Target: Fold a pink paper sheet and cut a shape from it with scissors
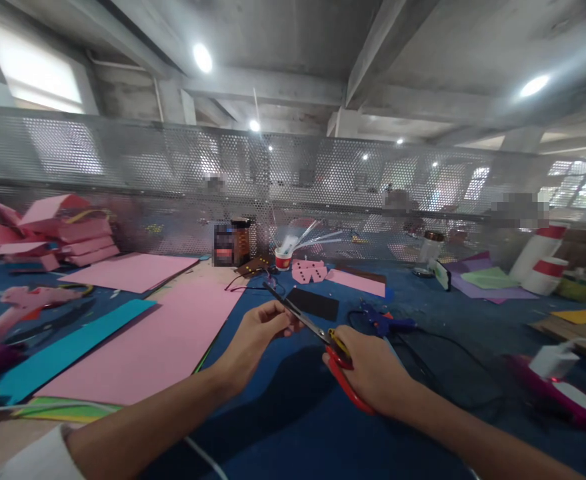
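Note:
My right hand (367,363) is wrapped round the red and yellow handles of a pair of scissors (313,325), whose blades point up and to the left. Fingers of my left hand (260,337) pinch a thin dark strip (274,291) beside the blades. Where strip and blades meet, the exact contact is too small to tell. Just beyond the hands, a black paper rectangle (313,304) lies on the blue table (293,427). Pink dotted paper pieces (309,271) are farther back.
Pink sheets (157,340) and a teal strip (77,347) cover the left side, near a pink glue gun (27,307). A blue glue gun (385,321) with its cable lies right of centre. Behind stand a paper cup (283,259) and a mesh partition (293,173).

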Motion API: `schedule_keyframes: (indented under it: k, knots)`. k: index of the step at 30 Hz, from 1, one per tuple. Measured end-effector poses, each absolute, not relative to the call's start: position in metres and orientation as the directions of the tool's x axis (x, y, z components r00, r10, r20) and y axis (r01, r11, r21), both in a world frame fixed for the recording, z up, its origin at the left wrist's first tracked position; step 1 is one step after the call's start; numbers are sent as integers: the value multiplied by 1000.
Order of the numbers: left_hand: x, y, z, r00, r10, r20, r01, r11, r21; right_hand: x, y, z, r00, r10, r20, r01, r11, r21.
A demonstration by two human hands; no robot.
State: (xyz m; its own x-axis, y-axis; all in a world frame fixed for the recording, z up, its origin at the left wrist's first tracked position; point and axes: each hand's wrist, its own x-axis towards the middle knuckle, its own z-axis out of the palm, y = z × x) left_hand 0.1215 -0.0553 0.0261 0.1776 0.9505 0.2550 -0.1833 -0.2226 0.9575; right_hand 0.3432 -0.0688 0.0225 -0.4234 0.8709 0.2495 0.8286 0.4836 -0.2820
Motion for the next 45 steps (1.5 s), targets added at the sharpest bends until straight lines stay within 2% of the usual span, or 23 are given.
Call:
schedule_keyframes:
  k: [17,45]
  knots:
    - [122,-60,32,179,958,225,-163,-197,967,343,-68,18,-413,871,264,863,467,-191]
    - [121,-60,32,208,949,235,-188,-197,962,347,-62,11,-428,855,293,862,484,-154]
